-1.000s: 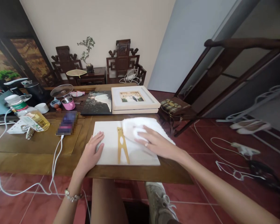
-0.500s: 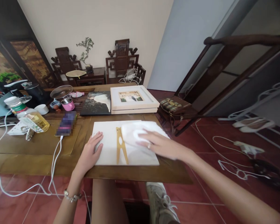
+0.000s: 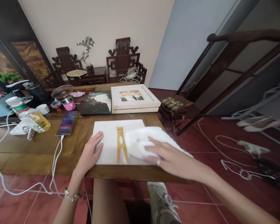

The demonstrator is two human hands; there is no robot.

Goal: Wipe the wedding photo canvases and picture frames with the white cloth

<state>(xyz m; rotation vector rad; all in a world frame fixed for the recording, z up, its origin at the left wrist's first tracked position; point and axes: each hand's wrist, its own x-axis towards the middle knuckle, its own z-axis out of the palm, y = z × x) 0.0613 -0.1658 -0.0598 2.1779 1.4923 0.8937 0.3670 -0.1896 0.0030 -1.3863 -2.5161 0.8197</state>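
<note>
A white picture frame (image 3: 107, 130) lies back up on the wooden table (image 3: 37, 146), its gold stand (image 3: 121, 144) flat along the middle. My left hand (image 3: 90, 154) rests flat on the frame's left edge, fingers spread. My right hand (image 3: 171, 157) presses flat on a white cloth (image 3: 144, 140) over the frame's right near corner, at the table's edge.
Behind lie another white framed photo (image 3: 134, 98) and a dark photo print (image 3: 96, 102). To the left are a phone (image 3: 66, 123) with a white cable, an oil bottle (image 3: 36, 119), a pink cup (image 3: 68, 103) and a small fan (image 3: 62, 91). Cables lie on the red tile floor at right.
My right hand has dragged the cloth from the frame's far right part toward me, to its near right corner. My left hand has stayed in place.
</note>
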